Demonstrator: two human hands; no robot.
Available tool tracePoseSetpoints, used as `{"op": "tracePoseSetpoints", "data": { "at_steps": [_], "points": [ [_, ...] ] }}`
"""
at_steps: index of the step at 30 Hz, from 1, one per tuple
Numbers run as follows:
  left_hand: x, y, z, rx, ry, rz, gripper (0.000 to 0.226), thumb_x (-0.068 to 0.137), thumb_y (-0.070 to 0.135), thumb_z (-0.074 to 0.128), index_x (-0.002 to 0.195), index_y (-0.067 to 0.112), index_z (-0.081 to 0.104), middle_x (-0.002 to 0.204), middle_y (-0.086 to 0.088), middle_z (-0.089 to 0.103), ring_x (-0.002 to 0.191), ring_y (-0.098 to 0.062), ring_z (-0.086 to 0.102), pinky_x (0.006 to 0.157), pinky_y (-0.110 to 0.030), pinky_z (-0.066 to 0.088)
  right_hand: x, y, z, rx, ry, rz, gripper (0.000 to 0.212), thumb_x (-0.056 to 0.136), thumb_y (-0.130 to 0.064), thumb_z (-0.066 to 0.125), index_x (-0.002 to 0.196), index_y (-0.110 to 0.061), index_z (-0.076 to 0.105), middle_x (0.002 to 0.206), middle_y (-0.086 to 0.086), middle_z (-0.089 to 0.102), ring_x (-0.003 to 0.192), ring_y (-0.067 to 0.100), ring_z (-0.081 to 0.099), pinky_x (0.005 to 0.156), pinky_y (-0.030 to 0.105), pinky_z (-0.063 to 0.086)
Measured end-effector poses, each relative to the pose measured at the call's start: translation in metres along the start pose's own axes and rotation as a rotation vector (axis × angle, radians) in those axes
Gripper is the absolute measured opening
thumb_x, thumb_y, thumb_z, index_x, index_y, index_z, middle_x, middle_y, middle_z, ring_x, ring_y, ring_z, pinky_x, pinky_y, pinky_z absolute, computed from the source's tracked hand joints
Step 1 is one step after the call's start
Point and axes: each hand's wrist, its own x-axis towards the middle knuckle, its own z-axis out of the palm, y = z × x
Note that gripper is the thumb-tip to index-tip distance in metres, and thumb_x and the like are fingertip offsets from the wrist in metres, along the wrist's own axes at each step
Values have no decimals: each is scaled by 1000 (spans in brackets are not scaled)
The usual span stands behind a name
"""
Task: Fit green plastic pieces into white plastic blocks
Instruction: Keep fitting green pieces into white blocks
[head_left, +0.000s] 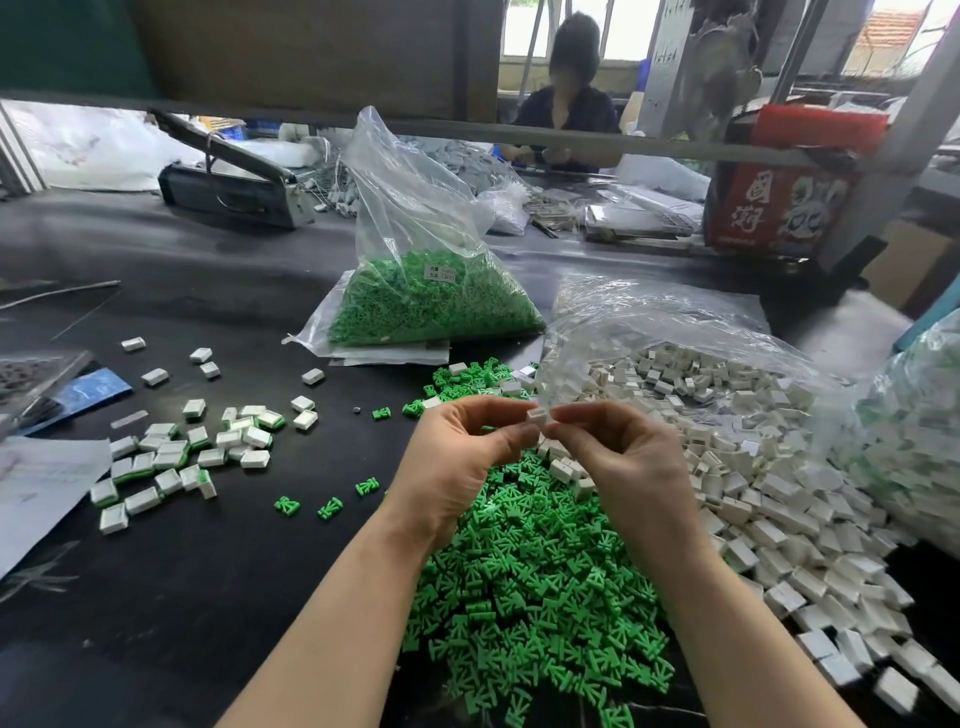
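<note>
I pinch one white block (536, 417) between my left hand (464, 457) and right hand (618, 457), fingers curled, above the green pieces (530, 582). I'd turn its slot upward, then seat a piece squarely. Finished blocks (182, 457) lie left.

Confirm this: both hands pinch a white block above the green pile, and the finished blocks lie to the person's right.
Wrong on the side. The head view shows the finished blocks to the person's left. Both the left hand and right hand do pinch the white block above the green pile.
</note>
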Motion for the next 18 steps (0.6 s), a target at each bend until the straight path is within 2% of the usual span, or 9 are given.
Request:
{"op": "tracePoseSetpoints", "data": {
  "at_steps": [2,3,5,6,8,11,15,18],
  "points": [
    [1,1,-3,-21,21,28,16,66,19,80,82,17,78,88,-6,76,79,-12,69,70,-21,55,1,2,-3,-203,-67,39,14,85,-13,73,93,-26,71,87,-2,74,77,7,69,70,23,57],
    [1,2,-4,-34,30,36,19,66,20,80,84,15,77,90,-8,76,82,-14,70,71,-21,55,1,3,-3,-355,-158,67,14,85,-20,74,93,-32,70,91,-7,72,77,1,66,72,22,56],
    [1,2,-6,-58,53,41,29,65,22,81,90,8,72,94,-13,75,87,-20,71,72,-22,55,-1,4,-1,-665,-372,108,18,83,-39,73,101,-39,68,104,-18,67,86,-7,60,88,22,51],
    [1,2,-7,-64,64,42,31,65,22,81,90,6,71,96,-15,75,89,-22,71,73,-23,55,-3,5,2,-825,-438,90,25,82,-48,72,106,-41,68,109,-21,63,97,-5,55,97,26,45],
    [0,2,-7,-56,76,46,29,64,22,82,86,8,70,95,-18,74,88,-23,71,74,-25,56,-4,6,8,-1038,-454,11,30,82,-56,69,108,-42,68,109,-19,60,107,5,46,97,30,37],
    [0,2,-5,-13,81,48,31,62,22,83,85,9,68,85,-13,74,79,-17,70,70,-23,55,-5,2,10,-1037,-418,-42,15,85,-48,69,98,-40,70,99,-20,63,103,8,48,83,29,37],
    [0,3,-5,-3,103,12,46,55,24,85,97,12,70,83,0,73,73,-10,68,64,-22,54,-7,1,9,-965,-418,-28,5,86,-38,69,89,-38,65,98,-17,65,100,7,52,87,29,40],
    [0,3,-7,-37,129,8,36,55,23,85,88,14,74,78,3,74,71,-9,68,64,-21,55,-6,2,8,-852,-383,-5,4,88,-31,69,88,-33,65,92,-16,66,91,4,57,84,25,46]
  ]
}}
